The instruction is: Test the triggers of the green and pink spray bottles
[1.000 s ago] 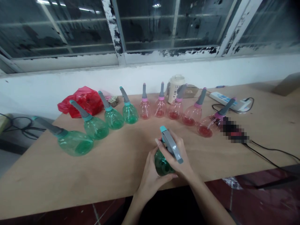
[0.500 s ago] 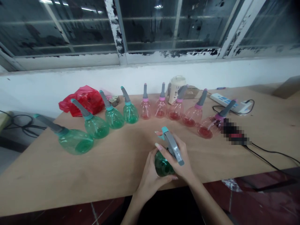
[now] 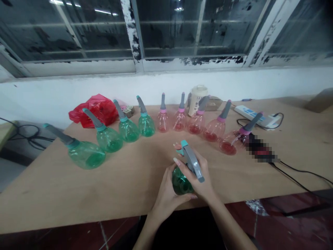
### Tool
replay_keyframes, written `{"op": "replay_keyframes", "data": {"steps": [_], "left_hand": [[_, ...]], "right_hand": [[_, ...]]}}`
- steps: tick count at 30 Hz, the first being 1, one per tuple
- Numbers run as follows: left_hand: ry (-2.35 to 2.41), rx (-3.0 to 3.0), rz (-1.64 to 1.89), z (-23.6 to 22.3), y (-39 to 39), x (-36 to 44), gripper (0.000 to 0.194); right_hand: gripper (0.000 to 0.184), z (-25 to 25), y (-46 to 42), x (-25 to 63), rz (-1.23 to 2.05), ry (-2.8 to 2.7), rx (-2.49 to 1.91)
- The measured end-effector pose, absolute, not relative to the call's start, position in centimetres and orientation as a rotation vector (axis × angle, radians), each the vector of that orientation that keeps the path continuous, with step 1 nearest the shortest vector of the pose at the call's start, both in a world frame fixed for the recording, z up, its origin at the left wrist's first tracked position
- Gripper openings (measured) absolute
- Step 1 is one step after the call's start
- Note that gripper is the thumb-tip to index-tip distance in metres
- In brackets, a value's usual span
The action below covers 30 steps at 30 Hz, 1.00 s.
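Note:
A green spray bottle (image 3: 179, 181) with a grey and teal spray head (image 3: 191, 159) is between my hands near the table's front edge. My left hand (image 3: 168, 191) is wrapped round the lower body. My right hand (image 3: 199, 170) grips the neck just under the head, thumb and fingers to either side. Several green spray bottles (image 3: 128, 131) stand in a curve to the left, and several pink ones (image 3: 194, 125) carry the curve on to the right. Each has a grey head. The underside of the held bottle is hidden.
On the wooden table (image 3: 125, 187), a red plastic bag (image 3: 95, 110) lies at the back left. A white cup (image 3: 198, 100) stands behind the pink bottles. To the right are a power strip (image 3: 256, 116) and a blurred-out dark object (image 3: 261, 149) with black cables.
The whole view has shifted slightly. The fingertips of my right hand have loosened a little from the trigger side of the spray head, and the teal trigger shows more. The other bottles have not moved.

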<state>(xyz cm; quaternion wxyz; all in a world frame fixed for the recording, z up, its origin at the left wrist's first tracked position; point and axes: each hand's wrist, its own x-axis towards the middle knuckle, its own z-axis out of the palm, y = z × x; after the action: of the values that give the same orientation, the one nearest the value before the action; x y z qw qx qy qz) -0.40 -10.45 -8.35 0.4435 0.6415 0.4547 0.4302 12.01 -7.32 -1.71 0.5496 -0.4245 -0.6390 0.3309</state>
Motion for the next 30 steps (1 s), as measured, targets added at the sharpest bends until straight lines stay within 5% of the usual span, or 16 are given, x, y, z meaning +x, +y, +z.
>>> {"op": "replay_keyframes", "data": {"steps": [20, 30], "left_hand": [[1.126, 1.626, 1.043, -7.9, -10.6, -0.4, 0.097], [1.114, 1.595, 1.042, -8.2, -10.4, -0.4, 0.095]], "right_hand": [[0.004, -0.9, -7.4, 12.4, 0.711, -1.546, -1.005], [0.031, -1.2, -7.2, 12.1, 0.730, -1.542, -1.008]]}}
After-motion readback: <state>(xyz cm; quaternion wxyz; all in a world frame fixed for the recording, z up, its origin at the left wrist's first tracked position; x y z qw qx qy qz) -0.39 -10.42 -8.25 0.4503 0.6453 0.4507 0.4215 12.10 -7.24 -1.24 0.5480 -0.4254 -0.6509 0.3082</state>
